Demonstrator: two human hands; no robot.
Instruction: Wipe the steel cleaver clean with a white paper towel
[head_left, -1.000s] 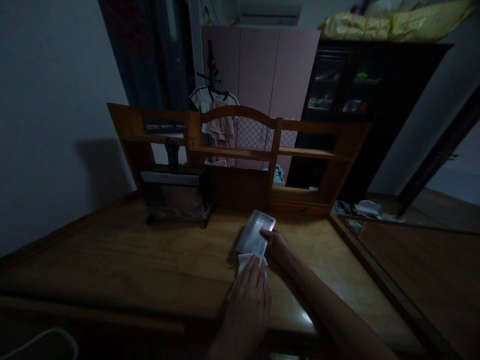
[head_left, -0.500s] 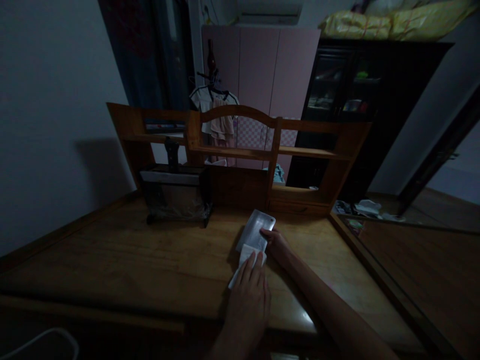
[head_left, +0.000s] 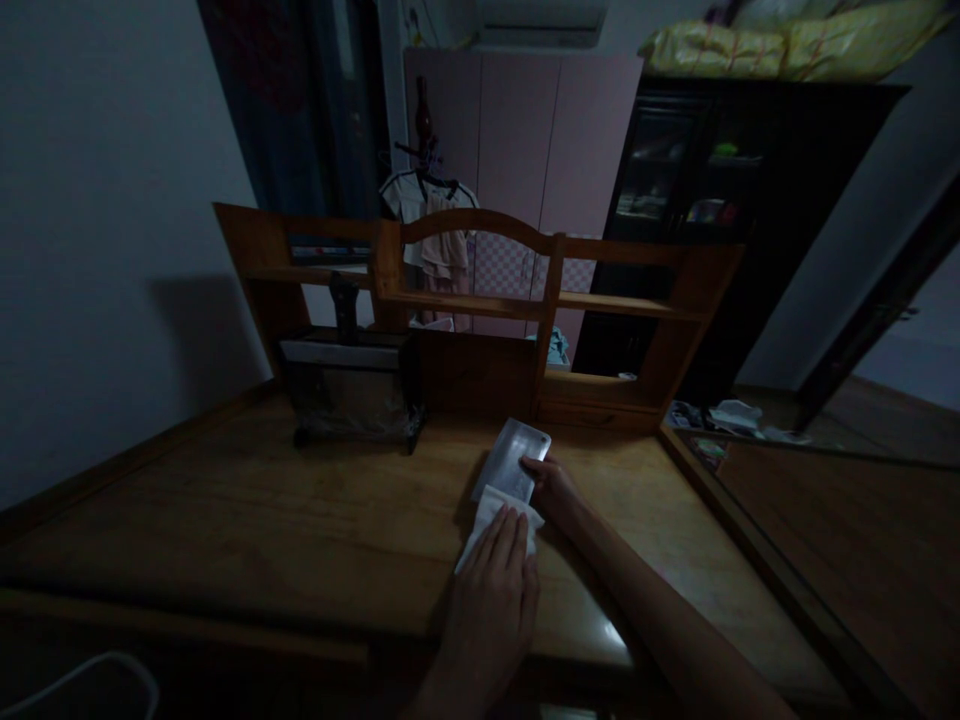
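A flat silver tablet [head_left: 510,458] with rounded corners and a small dark dot near its upper right corner is tilted over the desk. My right hand [head_left: 553,490] grips it by the right edge, thumb on top and the other fingers mostly hidden underneath. Across its lower part lies a folded white cloth [head_left: 489,505], which my left hand [head_left: 496,580] presses down with fingers stretched out and close together. The cloth covers the tablet's near end.
The wooden desk [head_left: 300,520] carries a shelf unit [head_left: 469,302] along its back. A black-framed object with an upright dark handle [head_left: 349,375] stands at the back left. Beyond are pink cabinets [head_left: 517,140], hanging clothes [head_left: 442,230] and a dark cupboard [head_left: 780,180].
My left hand has shifted slightly over the tablet's lower part, and the cloth now spreads farther out to the right. The tablet and my right hand stay nearly in place.
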